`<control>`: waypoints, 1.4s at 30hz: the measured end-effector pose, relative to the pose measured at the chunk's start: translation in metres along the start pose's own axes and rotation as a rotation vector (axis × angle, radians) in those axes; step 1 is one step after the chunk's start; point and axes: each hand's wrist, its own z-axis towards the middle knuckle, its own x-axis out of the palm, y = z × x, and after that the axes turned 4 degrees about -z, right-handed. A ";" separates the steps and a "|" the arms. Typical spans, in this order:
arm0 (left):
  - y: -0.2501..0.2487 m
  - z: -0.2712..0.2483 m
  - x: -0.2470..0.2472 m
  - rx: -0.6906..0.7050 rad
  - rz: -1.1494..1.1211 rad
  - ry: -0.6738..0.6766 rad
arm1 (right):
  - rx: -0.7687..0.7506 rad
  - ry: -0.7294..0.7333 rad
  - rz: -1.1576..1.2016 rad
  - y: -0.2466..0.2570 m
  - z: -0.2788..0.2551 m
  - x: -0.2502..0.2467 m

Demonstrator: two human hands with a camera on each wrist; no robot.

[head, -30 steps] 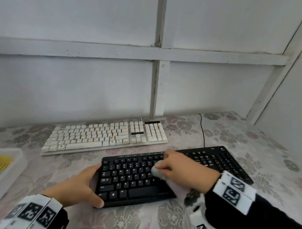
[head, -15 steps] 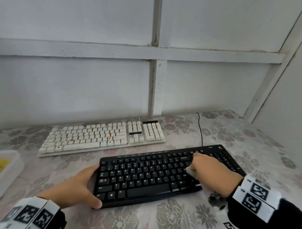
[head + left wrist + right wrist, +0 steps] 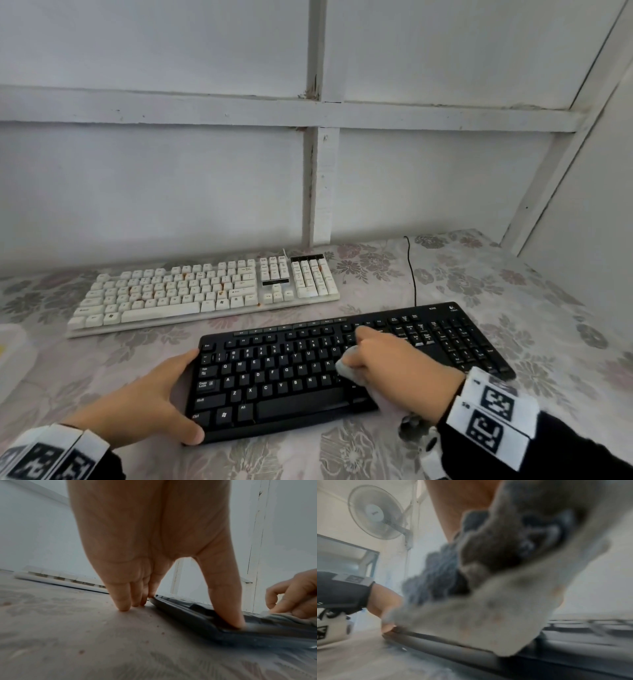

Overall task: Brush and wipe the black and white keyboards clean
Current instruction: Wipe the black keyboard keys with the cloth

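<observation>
The black keyboard (image 3: 281, 377) lies near me on the floral tablecloth, and the white keyboard (image 3: 191, 291) with orange stains lies behind it. My left hand (image 3: 171, 394) braces the black keyboard's left end, straight fingers along its side and the thumb (image 3: 228, 608) pressing on the front corner. My right hand (image 3: 387, 363) grips a bunched grey-white cloth (image 3: 346, 365) and presses it onto the keys right of the middle. In the right wrist view the cloth (image 3: 488, 608) fills the frame, blurred, over the black keyboard (image 3: 573, 642).
A white container (image 3: 13, 356) sits at the table's left edge. A black cable (image 3: 412, 274) runs from the black keyboard back to the wall. White panelled walls close the back and right. A wall fan (image 3: 375, 512) shows in the right wrist view.
My right hand swept the cloth from the keyboard's middle to its right part, then back leftward. The left hand stayed on the left end.
</observation>
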 end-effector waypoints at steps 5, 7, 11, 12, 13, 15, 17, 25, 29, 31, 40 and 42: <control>0.000 -0.001 -0.002 0.011 0.000 0.037 | 0.166 -0.061 -0.052 -0.055 -0.034 0.000; -0.002 -0.001 0.000 0.030 0.008 0.003 | 0.230 -0.070 -0.101 -0.069 -0.046 -0.006; -0.001 0.002 0.001 0.040 0.035 0.003 | 0.362 -0.045 -0.165 -0.084 -0.058 -0.020; -0.001 0.002 0.001 0.043 0.033 0.007 | 0.375 -0.077 -0.153 -0.085 -0.060 -0.023; -0.001 0.002 0.001 0.050 0.036 0.011 | 0.372 -0.117 -0.130 -0.086 -0.061 -0.024; 0.000 0.003 0.002 0.062 0.020 0.004 | 0.341 -0.150 -0.096 -0.087 -0.064 -0.023; 0.003 0.004 0.000 0.071 0.013 0.011 | 0.320 -0.151 -0.090 -0.088 -0.067 -0.016; 0.015 0.004 -0.008 0.040 0.076 0.015 | 0.379 -0.187 -0.117 -0.110 -0.077 -0.004; 0.014 0.003 -0.006 0.035 0.077 0.023 | 0.407 -0.213 -0.110 -0.116 -0.081 -0.008; 0.014 0.003 -0.006 0.040 0.068 0.016 | 0.385 -0.211 -0.112 -0.119 -0.082 -0.010; 0.014 0.005 -0.006 -0.003 0.138 -0.007 | 0.511 -0.164 -0.097 -0.144 -0.083 -0.010; 0.013 0.006 -0.007 -0.017 0.136 -0.019 | 0.523 -0.164 -0.070 -0.142 -0.081 -0.014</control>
